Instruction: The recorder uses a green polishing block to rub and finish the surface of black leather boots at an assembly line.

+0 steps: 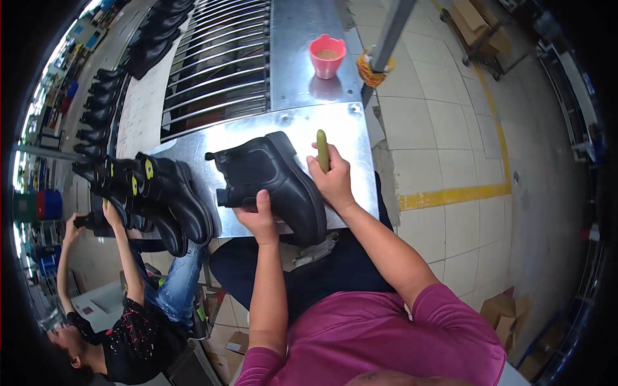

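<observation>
On the shiny sheet-metal table (351,128), a black leather ankle boot with elastic side panel (273,183) lies on its side at centre, sole toward two o'clock. Left hand (259,219) closes on the boot's lower edge near the opening, thumb pressed on the leather. Right hand (333,180) is wrapped around a slim yellow-green stick-shaped tool (322,149), its tip pointing to twelve o'clock, just beside the sole. A pink plastic cup of tan paste (327,56) stands at twelve o'clock, well apart. More black boots (168,193) crowd at nine o'clock. Risk: the boot overhangs the near edge; a loosened left grip could drop it.
</observation>
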A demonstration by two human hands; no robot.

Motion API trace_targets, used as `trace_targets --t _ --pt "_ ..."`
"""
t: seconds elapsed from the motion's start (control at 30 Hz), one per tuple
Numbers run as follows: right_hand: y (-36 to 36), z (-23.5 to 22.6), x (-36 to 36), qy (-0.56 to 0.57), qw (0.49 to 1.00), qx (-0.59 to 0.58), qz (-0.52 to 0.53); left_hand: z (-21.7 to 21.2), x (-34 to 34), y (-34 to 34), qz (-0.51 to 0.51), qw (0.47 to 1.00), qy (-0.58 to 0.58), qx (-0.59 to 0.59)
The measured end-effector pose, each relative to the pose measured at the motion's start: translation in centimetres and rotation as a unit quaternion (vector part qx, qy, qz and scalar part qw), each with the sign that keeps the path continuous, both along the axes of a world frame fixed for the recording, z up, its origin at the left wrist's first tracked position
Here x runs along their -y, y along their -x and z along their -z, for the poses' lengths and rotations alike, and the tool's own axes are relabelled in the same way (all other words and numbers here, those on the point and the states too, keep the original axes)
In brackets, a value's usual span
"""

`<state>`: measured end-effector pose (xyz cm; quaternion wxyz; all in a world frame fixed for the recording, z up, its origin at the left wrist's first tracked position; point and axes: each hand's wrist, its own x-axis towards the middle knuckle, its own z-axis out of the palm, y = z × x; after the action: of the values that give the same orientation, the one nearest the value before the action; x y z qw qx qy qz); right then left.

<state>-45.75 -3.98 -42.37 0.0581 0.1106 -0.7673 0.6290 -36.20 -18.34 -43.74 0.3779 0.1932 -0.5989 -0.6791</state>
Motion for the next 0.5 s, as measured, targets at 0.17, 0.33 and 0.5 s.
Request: trace_targets --t 0.17,0.33,0.5 --pt "-0.2 -0.4 0.2 0.015 0.999 0.033 -0.002 0.3 0.6 -0.3 0.009 1.0 0.015 0.007" --pt "-0.4 0.0 0.8 -0.003 0.999 0.038 -0.004 0.1 0.7 -0.5 0.004 1.0 -0.006 0.027" --pt "-0.6 -0.8 1.1 -0.057 0.998 0.015 0.0 -1.3 1.8 0.1 0.009 0.994 -0.087 0.07"
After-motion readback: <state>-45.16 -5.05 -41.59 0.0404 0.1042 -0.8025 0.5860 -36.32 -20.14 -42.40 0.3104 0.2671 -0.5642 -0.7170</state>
